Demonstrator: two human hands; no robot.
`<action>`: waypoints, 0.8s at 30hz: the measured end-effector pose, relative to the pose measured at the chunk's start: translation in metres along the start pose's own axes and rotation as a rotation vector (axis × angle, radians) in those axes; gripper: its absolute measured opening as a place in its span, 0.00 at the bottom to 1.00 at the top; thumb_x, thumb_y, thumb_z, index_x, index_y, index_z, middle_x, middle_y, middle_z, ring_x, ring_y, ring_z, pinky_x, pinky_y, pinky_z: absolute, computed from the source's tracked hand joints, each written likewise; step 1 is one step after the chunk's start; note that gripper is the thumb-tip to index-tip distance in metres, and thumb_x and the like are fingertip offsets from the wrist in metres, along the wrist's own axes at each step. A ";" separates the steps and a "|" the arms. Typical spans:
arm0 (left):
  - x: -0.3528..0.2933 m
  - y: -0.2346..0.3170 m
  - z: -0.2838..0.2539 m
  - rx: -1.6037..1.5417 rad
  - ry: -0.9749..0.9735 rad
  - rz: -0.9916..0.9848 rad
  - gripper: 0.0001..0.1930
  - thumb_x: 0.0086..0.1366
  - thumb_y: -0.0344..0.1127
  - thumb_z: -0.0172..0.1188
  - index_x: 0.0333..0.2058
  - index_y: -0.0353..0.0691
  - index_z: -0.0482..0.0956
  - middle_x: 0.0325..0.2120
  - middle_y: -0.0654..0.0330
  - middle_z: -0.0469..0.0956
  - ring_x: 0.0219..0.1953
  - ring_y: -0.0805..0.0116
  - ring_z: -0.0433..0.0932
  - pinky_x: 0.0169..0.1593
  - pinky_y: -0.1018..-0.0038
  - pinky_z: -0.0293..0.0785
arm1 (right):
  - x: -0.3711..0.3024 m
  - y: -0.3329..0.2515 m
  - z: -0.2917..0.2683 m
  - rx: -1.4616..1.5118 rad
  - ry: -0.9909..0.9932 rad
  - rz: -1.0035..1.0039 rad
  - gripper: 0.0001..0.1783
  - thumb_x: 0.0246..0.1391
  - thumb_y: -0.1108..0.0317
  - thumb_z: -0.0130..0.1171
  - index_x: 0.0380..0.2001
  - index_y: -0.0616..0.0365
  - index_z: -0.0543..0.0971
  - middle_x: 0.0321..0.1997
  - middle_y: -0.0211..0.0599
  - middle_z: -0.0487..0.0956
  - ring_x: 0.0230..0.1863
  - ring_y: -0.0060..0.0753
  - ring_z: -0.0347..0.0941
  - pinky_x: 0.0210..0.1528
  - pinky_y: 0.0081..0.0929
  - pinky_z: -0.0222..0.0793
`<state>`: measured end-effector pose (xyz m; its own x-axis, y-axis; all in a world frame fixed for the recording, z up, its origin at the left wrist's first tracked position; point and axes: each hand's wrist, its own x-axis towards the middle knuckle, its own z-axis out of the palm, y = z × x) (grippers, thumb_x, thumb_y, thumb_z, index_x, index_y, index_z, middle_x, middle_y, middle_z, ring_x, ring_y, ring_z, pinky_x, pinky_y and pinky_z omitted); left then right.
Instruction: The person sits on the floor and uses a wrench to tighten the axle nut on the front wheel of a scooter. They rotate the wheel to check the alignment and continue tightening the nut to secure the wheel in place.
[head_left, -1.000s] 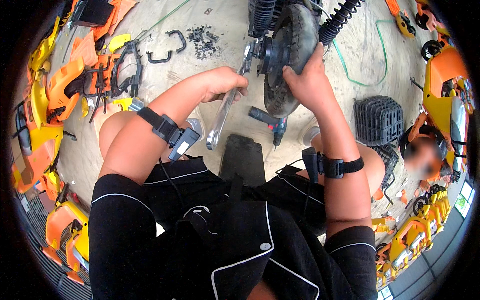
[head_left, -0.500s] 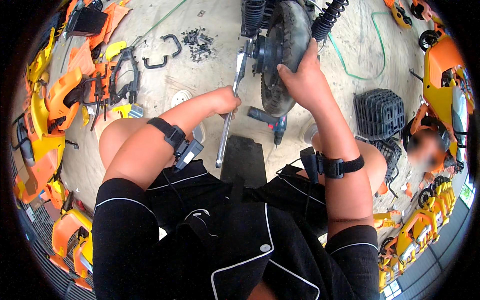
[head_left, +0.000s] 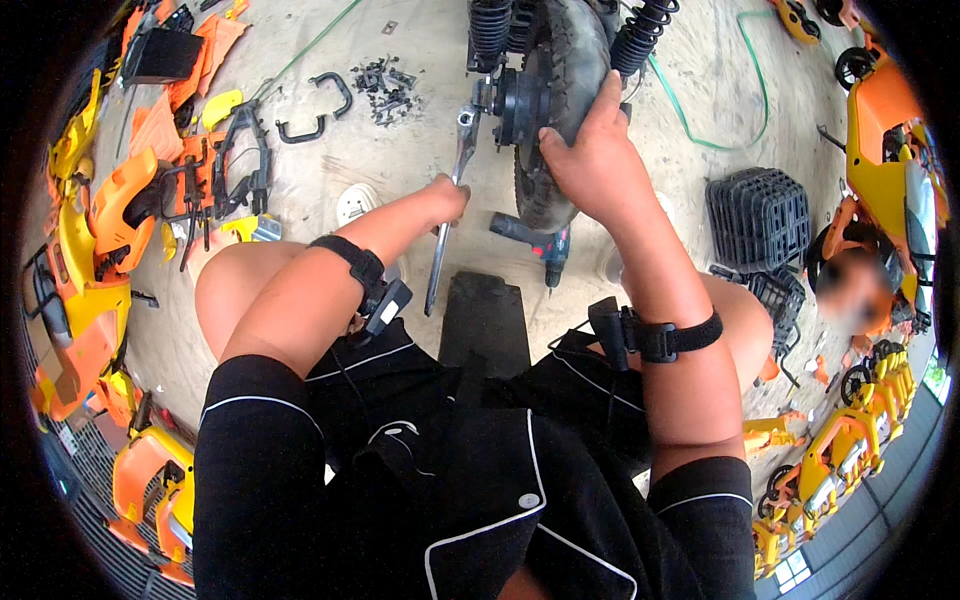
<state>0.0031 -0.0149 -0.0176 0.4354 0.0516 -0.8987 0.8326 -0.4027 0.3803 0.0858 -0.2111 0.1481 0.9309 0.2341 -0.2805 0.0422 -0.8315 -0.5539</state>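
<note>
The left hand is curled closed around the middle of a long, silver metal wrench, which slants from its upper end beside the wheel axle down to a free end nearer the body. Whether that upper end is seated on the axle cannot be told. The right hand is partly open, thumb and fingers spread to either side of a wheel with a black, treaded rubber tyre, gripping its near right part. The wheel lies ahead of the body, directly under the right hand and to the right of the left hand; its round black hub faces the wrench.

Black coil springs flank the wheel. Just below it on the pale floor lies a black cordless drill with red details, and nearer the body a flat, dark rectangular board. Farther left are a scatter of small black parts and two bent black handles; farther right, a thin green hose and stacked black lattice baskets.
</note>
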 end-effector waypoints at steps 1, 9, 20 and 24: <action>0.002 0.003 0.000 -0.001 0.021 -0.017 0.22 0.73 0.46 0.50 0.54 0.33 0.64 0.38 0.53 0.78 0.34 0.62 0.80 0.34 0.58 0.77 | 0.000 -0.001 -0.001 0.001 -0.001 -0.003 0.58 0.56 0.55 0.62 0.70 0.74 0.35 0.62 0.79 0.63 0.59 0.70 0.70 0.60 0.43 0.69; 0.012 0.020 -0.001 -0.031 -0.034 -0.049 0.20 0.68 0.33 0.51 0.55 0.28 0.64 0.42 0.49 0.77 0.41 0.56 0.80 0.38 0.53 0.79 | -0.001 0.004 0.000 0.019 0.017 -0.058 0.58 0.56 0.55 0.62 0.69 0.76 0.34 0.61 0.79 0.62 0.56 0.72 0.70 0.59 0.45 0.70; 0.105 -0.027 0.000 0.193 0.009 -0.054 0.19 0.69 0.39 0.53 0.54 0.36 0.70 0.39 0.55 0.78 0.40 0.60 0.77 0.38 0.58 0.76 | 0.007 0.009 0.004 -0.004 0.000 -0.092 0.59 0.54 0.57 0.61 0.68 0.79 0.33 0.56 0.78 0.63 0.45 0.69 0.76 0.48 0.46 0.76; 0.092 -0.003 0.004 0.222 0.029 -0.061 0.24 0.71 0.44 0.52 0.53 0.27 0.72 0.47 0.43 0.77 0.45 0.49 0.79 0.42 0.55 0.78 | 0.011 0.008 -0.004 0.036 -0.042 -0.049 0.57 0.56 0.56 0.60 0.68 0.79 0.34 0.58 0.79 0.62 0.49 0.72 0.74 0.53 0.46 0.74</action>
<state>0.0391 -0.0128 -0.1028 0.3992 0.1071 -0.9106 0.7634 -0.5888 0.2655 0.0976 -0.2175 0.1441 0.9118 0.2958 -0.2849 0.0734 -0.7999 -0.5956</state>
